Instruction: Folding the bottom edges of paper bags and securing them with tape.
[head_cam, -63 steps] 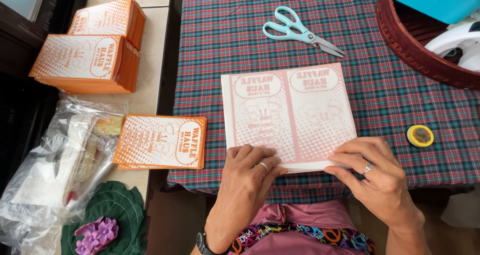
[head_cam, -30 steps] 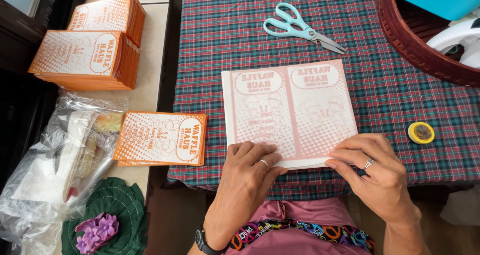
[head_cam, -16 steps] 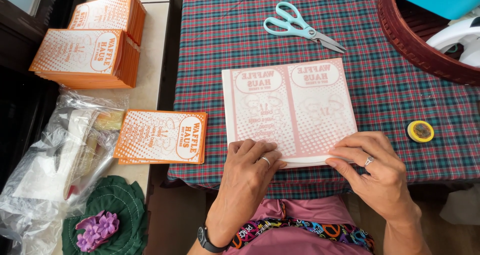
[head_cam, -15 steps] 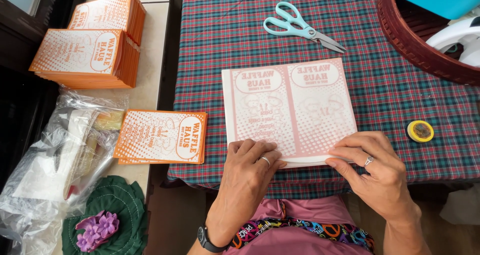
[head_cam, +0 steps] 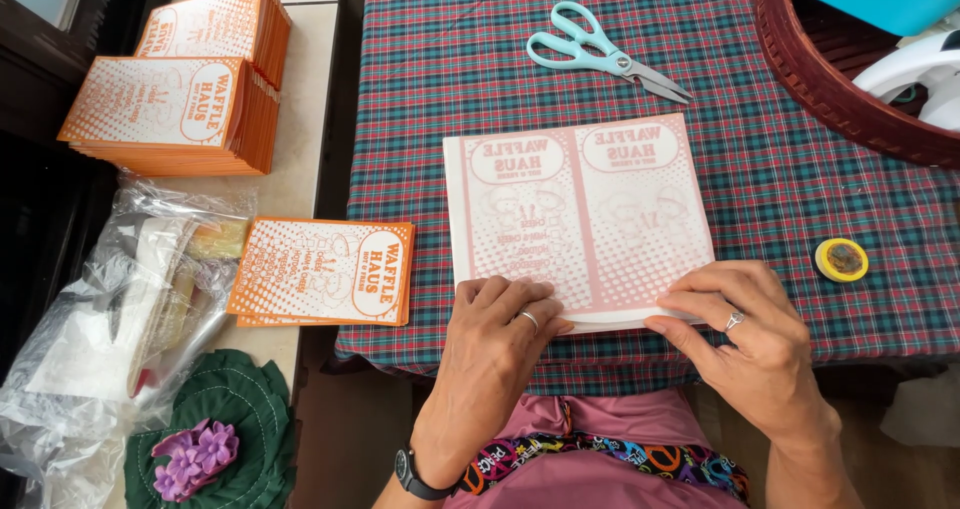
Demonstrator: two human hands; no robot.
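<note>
Paper sheet (head_cam: 580,219): lying flat on the worktop (head_cam: 450,89), near its front edge.
Left hand (head_cam: 495,339): pressing on the sheet's near left corner.
Right hand (head_cam: 750,349): resting at the sheet's near right corner, fingers (head_cam: 690,304) touching its edge.
Scissors (head_cam: 605,54): lying behind the sheet, apart from it.
Tape roll (head_cam: 842,260): sitting right of the sheet.
Basket (head_cam: 850,89): standing at the far right.
Loose bags (head_cam: 320,272): lying left of the sheet, overhanging the worktop's left edge.
Bag stacks (head_cam: 190,89): sitting farther left and behind.
Plastic wrap (head_cam: 110,329): lying at the near left.
</note>
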